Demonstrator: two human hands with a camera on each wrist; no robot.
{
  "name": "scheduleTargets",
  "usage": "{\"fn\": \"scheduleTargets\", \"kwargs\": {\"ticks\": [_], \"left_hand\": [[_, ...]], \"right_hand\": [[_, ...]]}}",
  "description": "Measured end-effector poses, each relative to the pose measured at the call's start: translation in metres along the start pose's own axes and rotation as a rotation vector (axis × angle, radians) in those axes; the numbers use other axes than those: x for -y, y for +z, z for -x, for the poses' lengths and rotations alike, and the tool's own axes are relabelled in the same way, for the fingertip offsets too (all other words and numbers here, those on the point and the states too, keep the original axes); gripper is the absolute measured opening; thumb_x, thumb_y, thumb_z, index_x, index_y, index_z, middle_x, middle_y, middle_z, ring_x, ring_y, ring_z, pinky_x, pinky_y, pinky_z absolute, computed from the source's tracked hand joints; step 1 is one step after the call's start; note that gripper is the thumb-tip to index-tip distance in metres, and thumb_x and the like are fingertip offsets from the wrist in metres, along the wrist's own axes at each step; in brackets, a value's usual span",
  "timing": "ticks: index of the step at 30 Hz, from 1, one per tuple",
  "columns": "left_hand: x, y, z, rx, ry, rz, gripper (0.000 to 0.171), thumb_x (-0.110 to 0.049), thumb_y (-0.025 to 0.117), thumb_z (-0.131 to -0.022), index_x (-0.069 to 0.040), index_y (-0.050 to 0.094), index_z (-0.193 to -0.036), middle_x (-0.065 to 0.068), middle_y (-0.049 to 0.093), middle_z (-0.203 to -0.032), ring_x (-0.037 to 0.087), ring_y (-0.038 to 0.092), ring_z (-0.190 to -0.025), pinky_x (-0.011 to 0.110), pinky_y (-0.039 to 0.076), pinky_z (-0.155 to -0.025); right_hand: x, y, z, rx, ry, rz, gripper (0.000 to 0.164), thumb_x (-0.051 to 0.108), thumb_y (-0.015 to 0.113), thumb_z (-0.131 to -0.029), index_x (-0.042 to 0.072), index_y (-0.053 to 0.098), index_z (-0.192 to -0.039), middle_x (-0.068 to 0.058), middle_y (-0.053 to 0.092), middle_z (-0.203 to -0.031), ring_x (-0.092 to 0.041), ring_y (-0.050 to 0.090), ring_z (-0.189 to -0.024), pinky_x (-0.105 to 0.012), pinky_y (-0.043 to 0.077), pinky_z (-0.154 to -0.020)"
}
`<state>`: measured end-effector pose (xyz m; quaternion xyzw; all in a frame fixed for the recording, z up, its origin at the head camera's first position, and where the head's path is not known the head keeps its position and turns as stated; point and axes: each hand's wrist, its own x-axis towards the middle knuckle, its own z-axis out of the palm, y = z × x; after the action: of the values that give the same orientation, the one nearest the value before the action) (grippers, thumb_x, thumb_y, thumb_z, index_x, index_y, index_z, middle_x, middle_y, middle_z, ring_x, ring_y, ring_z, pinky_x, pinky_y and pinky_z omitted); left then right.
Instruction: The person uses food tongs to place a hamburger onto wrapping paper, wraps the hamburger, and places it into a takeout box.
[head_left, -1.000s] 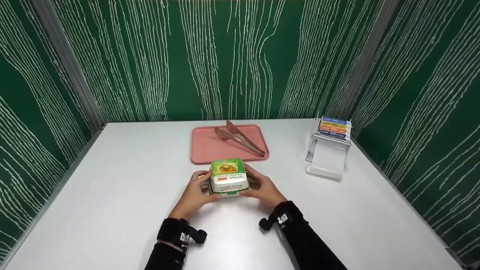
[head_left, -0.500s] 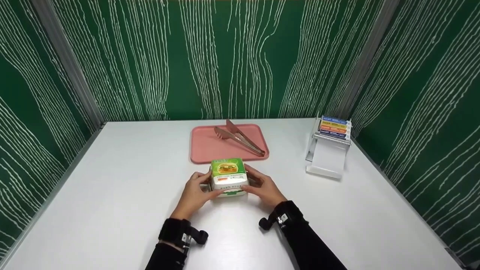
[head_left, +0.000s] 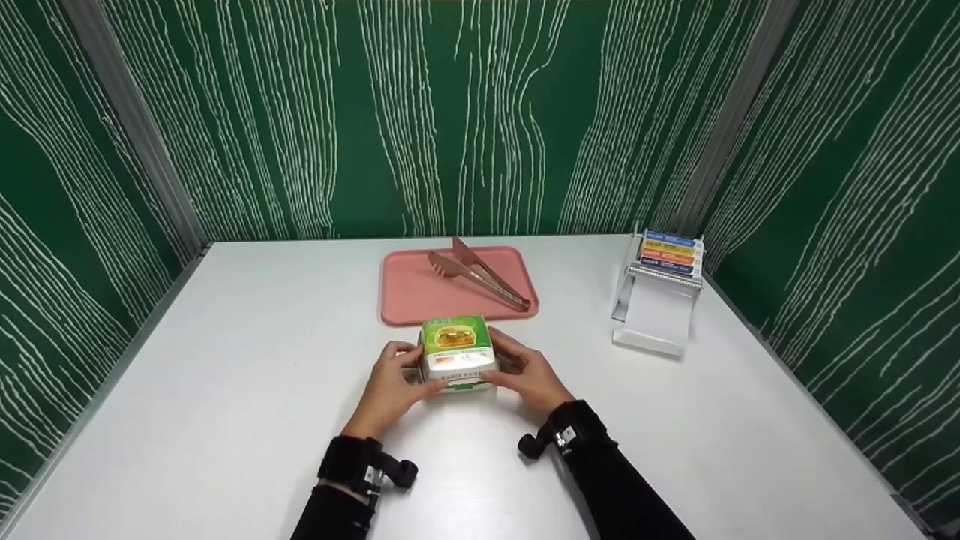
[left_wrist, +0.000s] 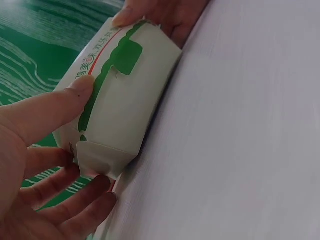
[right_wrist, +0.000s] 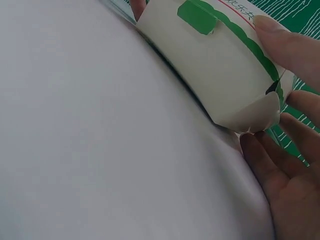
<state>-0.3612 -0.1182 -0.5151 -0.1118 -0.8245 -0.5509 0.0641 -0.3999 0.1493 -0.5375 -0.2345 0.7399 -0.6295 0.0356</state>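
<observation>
A paper burger box [head_left: 455, 351], white with a green top and a burger picture, sits on the table with its lid down. My left hand [head_left: 390, 384] grips its left side, thumb pressed on the lid's front face and fingers along the side. On the other side my right hand [head_left: 529, 377] holds it the same way, thumb near the front right corner. In the left wrist view a green tab [left_wrist: 128, 57] lies against the box's white front wall. A side flap [right_wrist: 255, 114] bulges slightly beside the right fingers in the right wrist view. The box's inside is hidden.
Behind the box lies a pink tray [head_left: 405, 300] with metal tongs [head_left: 487, 281] on it. A metal holder with a paper sheet [head_left: 658, 307] and several coloured boxes [head_left: 667, 253] stands at the back right. Green walls [head_left: 480, 112] with white lines enclose the table [head_left: 225, 390].
Both thumbs have shifted up from the box's lower front edge onto the lid's front face. The box, tray and tongs stay in place.
</observation>
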Motion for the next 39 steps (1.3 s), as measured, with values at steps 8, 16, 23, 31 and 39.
{"fn": "scheduleTargets", "kwargs": {"ticks": [8, 16, 23, 31, 39], "left_hand": [[0.0012, 0.0006, -0.0008, 0.007, -0.031, 0.017, 0.070, -0.009, 0.088, -0.084, 0.007, 0.056, -0.144, 0.019, 0.051, -0.155, 0.026, 0.069, -0.110, 0.035, 0.058, -0.094], [0.0048, 0.0009, 0.0000, 0.031, -0.041, 0.007, 0.100, -0.014, 0.091, -0.082, -0.009, 0.034, -0.164, 0.028, 0.029, -0.166, 0.025, 0.067, -0.103, 0.041, 0.058, -0.092], [0.0037, -0.0003, 0.0002, 0.064, -0.005, -0.028, 0.101, -0.020, 0.091, -0.082, -0.014, 0.033, -0.165, 0.027, 0.038, -0.162, 0.028, 0.065, -0.110, 0.052, 0.049, -0.107], [0.0039, 0.0025, -0.0005, 0.070, -0.009, -0.039, 0.092, -0.016, 0.088, -0.086, -0.010, 0.037, -0.162, 0.020, 0.062, -0.143, 0.026, 0.066, -0.106, 0.041, 0.056, -0.096], [0.0032, 0.0038, -0.0012, 0.070, -0.001, 0.120, 0.087, -0.005, 0.085, -0.087, -0.009, 0.039, -0.161, 0.024, 0.050, -0.154, 0.034, 0.068, -0.120, 0.033, 0.058, -0.095]], "right_hand": [[-0.0025, 0.0017, 0.0005, -0.012, -0.028, 0.049, 0.076, 0.004, 0.082, -0.090, 0.000, 0.044, -0.156, -0.016, 0.034, -0.167, -0.036, 0.041, -0.148, -0.035, 0.042, -0.116], [-0.0025, 0.0013, 0.0031, -0.008, 0.029, -0.018, 0.090, 0.003, 0.080, -0.092, 0.005, 0.028, -0.165, -0.022, 0.024, -0.170, -0.042, 0.035, -0.151, -0.040, 0.040, -0.118], [0.0003, 0.0030, 0.0012, -0.016, 0.020, -0.015, 0.085, 0.007, 0.078, -0.094, 0.005, 0.030, -0.164, -0.020, 0.024, -0.170, -0.041, 0.033, -0.152, -0.042, 0.036, -0.121], [0.0014, 0.0036, 0.0028, 0.003, 0.022, 0.044, 0.084, 0.007, 0.081, -0.092, 0.008, 0.035, -0.163, -0.019, 0.043, -0.161, -0.035, 0.045, -0.146, -0.037, 0.041, -0.117], [0.0028, 0.0035, 0.0062, 0.001, 0.008, -0.076, 0.086, 0.003, 0.077, -0.094, 0.013, 0.031, -0.166, -0.018, 0.023, -0.171, -0.039, 0.061, -0.130, -0.031, 0.058, -0.095]]}}
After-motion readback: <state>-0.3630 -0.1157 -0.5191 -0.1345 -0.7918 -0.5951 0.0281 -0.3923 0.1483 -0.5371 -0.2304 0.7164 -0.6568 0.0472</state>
